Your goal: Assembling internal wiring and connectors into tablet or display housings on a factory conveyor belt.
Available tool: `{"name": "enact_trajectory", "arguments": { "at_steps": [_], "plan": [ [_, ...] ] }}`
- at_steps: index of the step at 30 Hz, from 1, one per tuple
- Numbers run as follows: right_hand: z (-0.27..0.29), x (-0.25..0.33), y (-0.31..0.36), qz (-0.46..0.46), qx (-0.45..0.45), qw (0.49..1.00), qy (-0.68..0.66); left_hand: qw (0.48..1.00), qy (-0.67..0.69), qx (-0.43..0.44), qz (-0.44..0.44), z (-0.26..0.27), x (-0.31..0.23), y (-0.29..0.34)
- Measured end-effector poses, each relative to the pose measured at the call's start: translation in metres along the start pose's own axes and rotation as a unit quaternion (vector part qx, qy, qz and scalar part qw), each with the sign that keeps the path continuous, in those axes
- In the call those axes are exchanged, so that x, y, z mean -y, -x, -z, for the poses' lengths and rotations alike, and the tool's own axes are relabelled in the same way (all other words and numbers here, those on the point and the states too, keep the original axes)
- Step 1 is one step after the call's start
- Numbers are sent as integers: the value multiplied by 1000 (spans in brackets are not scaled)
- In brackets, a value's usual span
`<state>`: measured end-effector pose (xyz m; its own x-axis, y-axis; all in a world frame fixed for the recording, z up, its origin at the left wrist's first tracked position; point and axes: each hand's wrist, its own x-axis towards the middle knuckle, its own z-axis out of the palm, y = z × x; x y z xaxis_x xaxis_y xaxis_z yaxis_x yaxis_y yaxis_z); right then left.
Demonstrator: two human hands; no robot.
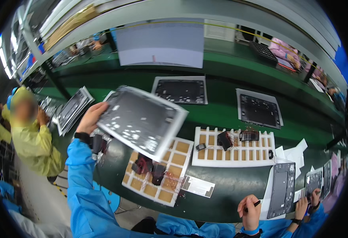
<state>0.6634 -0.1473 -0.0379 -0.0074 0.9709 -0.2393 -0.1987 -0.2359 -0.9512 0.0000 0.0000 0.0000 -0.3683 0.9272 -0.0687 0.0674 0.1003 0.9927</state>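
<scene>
My left hand (92, 118) grips the left edge of a dark flat device panel (140, 119) with a pale border. The panel is tilted above the table, and small white pieces dot its face. Under its lower edge sits a white foam tray (171, 203) with brown cells, holding black parts with thin red wires (158, 173). My right hand (250, 212) is closed round a slim black stick-like tool (257, 203), whose kind I cannot make out. It is near the table's front edge, left of another dark panel (282, 190) on a white sheet.
A second foam tray (233, 162) holds black parts. Two dark panels (180, 91) (259, 110) lie farther back, and stacked panels (74, 109) at left. A white-and-silver plate (198, 186) lies centrally. A co-worker's hands (301, 208) are at right; a person in yellow (35, 139) is at left.
</scene>
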Motion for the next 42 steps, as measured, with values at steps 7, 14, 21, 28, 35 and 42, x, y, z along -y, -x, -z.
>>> {"name": "enact_trajectory", "arguments": {
  "at_steps": [7, 14, 21, 28, 35, 42],
  "plan": [
    [1, -7, 15, -61, -117, 990, 44, 999, 2, -23, 40, 81, 50, -92],
    [2, -1, 25, -121, -152, 978, 70, 900, -427, -81, -8, 130, 90, -149],
    [-21, 10, 7, -122, -161, 971, 128, 876, -419, -10, -241, -97, 28, -174],
    [-8, -2, 19, -106, -117, 976, 147, 803, -590, -18, -80, -169, 72, -231],
    [7, -4, 25, -122, -159, 972, 120, 810, -583, 56, -41, -158, 74, -245],
    [9, -3, 26, -109, -132, 981, 86, 947, -311, 80, -3, -172, -5, -181]
  ]
}}
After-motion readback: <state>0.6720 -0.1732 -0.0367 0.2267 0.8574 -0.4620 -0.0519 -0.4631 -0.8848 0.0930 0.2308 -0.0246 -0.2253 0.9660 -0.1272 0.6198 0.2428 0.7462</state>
